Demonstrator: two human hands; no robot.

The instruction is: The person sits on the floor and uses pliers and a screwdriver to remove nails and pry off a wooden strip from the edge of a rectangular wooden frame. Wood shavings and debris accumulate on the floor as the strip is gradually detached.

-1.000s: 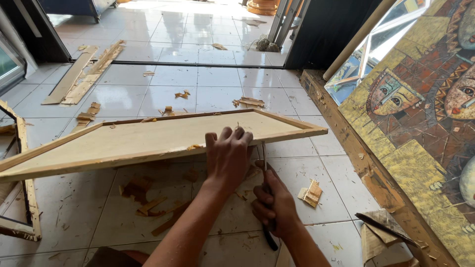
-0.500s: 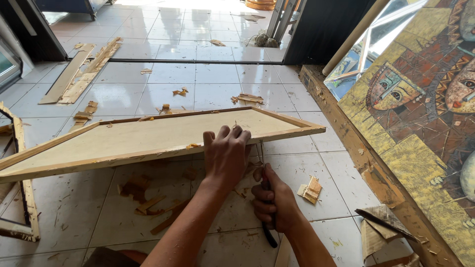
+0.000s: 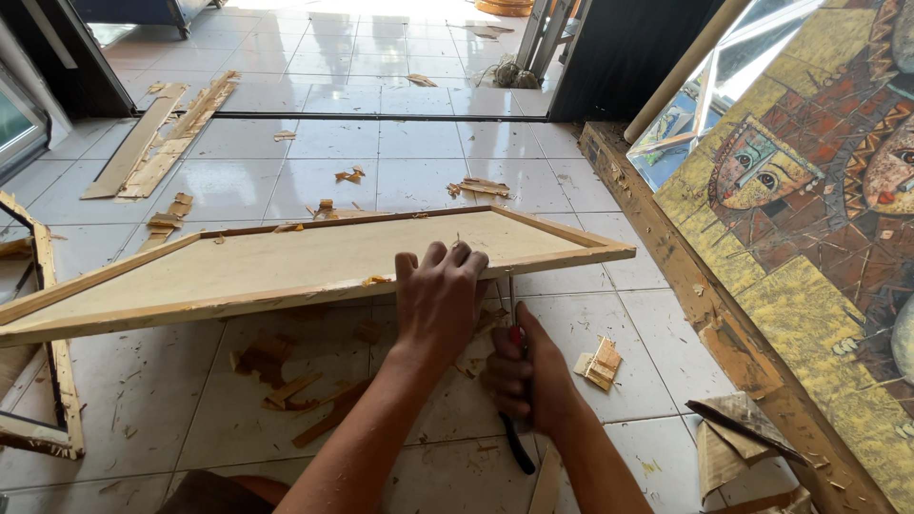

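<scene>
A wooden stretcher frame backed with pale canvas [image 3: 286, 262] lies raised at a slant over the tiled floor. My left hand [image 3: 440, 295] grips its near edge, fingers curled over the wooden bar. Just below and to the right, my right hand [image 3: 522, 373] is closed around a tool with a red and black handle [image 3: 517, 447]; its thin metal shaft [image 3: 512, 297] points up at the frame's underside. The shaft's tip is hidden behind the frame edge.
Wood splinters and scraps [image 3: 286, 385] litter the white tiles. A large painted canvas with faces [image 3: 819, 219] leans along the right. Another wooden frame [image 3: 43, 381] stands at the left, loose slats [image 3: 157, 138] lie far left, and torn cardboard [image 3: 733, 443] sits at lower right.
My left hand has slid slightly right along the frame's near edge. My right hand with the tool has stayed under the frame, shifting a little.
</scene>
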